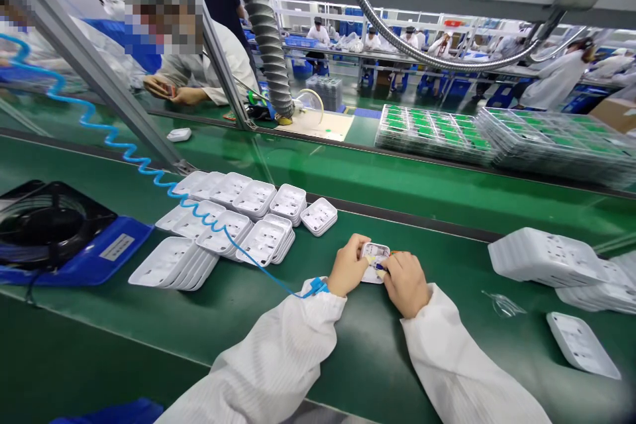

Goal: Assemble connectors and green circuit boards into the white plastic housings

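A white plastic housing (370,274) lies on the green mat between my hands, its hollow inside facing up. My left hand (349,266) grips its left side, fingers bent over the rim. A blue wrist strap with a coiled cord circles that wrist. My right hand (406,281) reaches over the housing's right side, with its fingers pinched at a small dark blue part inside. Bits of red and orange show by the right fingers, perhaps wires. The small part is mostly hidden by the fingertips.
Stacks of white housings (223,228) stand left of my hands, and more stacks (541,258) at the right. A single housing (582,344) and a clear plastic piece (504,305) lie nearer. A black fan (54,222) sits far left. Trays of green boards (432,129) and a co-worker (223,59) are beyond the rail.
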### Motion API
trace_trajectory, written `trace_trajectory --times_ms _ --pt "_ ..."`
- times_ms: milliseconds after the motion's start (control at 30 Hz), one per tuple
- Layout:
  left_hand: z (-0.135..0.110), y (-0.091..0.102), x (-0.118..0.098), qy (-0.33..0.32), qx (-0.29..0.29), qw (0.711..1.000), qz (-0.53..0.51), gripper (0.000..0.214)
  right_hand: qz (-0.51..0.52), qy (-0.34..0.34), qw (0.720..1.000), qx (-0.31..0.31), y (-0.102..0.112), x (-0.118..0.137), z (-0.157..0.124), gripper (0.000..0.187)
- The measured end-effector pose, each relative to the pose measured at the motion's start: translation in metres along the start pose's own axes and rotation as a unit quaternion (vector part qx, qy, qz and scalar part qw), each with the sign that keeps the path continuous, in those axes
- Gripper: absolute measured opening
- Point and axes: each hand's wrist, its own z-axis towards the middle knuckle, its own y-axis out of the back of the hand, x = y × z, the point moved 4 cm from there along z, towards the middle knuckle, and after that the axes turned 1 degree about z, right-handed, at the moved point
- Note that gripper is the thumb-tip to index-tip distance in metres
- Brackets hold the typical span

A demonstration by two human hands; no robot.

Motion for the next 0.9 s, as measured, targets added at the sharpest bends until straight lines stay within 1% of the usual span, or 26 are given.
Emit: trace_trajectory --times_ms 100,167,233,267,300,333,367,433,500,533,667,767,900 --pt "-0.001 0.000 -0.005 -0.005 0.010 1.000 0.004 0.037 -0.003 -0.005 1.000 0.001 0.002 0.001 0.002 0.014" --pt "-0.001 0.000 -0.008 -0.009 0.014 1.000 0.011 0.038 -0.012 -0.021 1.000 0.003 0.004 0.001 0.004 0.013" --pt "-0.001 0.001 -0.010 -0.014 0.021 1.000 0.017 0.040 -0.024 -0.066 0.997 -0.012 0.007 -0.001 0.006 0.011" --pt "-0.001 0.001 -0.010 -0.017 0.027 0.999 0.018 0.041 -0.028 -0.092 0.995 -0.023 0.008 -0.004 0.006 0.015" --pt "-0.001 0.001 -0.011 -0.020 0.033 0.999 0.017 0.042 -0.025 -0.109 0.993 -0.029 0.009 -0.006 0.007 0.024" --pt "-0.001 0.001 -0.012 -0.024 0.042 0.999 0.014 0.042 -0.013 -0.113 0.993 -0.024 0.009 -0.008 0.007 0.033" --pt "0.000 0.001 -0.012 -0.027 0.052 0.998 0.008 0.042 0.009 -0.105 0.994 -0.006 0.007 -0.009 0.008 0.041" --pt "0.001 0.001 -0.013 -0.033 0.079 0.996 -0.013 0.043 0.067 -0.070 0.994 0.058 0.003 -0.009 0.009 0.047" --pt "0.002 0.000 -0.012 -0.036 0.108 0.993 -0.037 0.043 0.110 -0.057 0.986 0.112 0.000 -0.008 0.008 0.044" --pt "0.003 0.000 -0.011 -0.036 0.120 0.991 -0.046 0.042 0.119 -0.062 0.983 0.123 0.000 -0.008 0.008 0.042" --pt "0.005 -0.001 -0.008 -0.034 0.148 0.987 -0.059 0.038 0.104 -0.092 0.983 0.121 0.000 -0.007 0.007 0.033" --pt "0.006 -0.001 -0.007 -0.043 0.153 0.986 -0.057 0.036 0.092 -0.097 0.984 0.114 -0.002 -0.005 0.008 0.028" --pt "0.008 -0.001 -0.006 -0.045 0.157 0.986 -0.040 0.035 0.103 -0.112 0.982 0.115 0.000 -0.003 0.011 0.022"
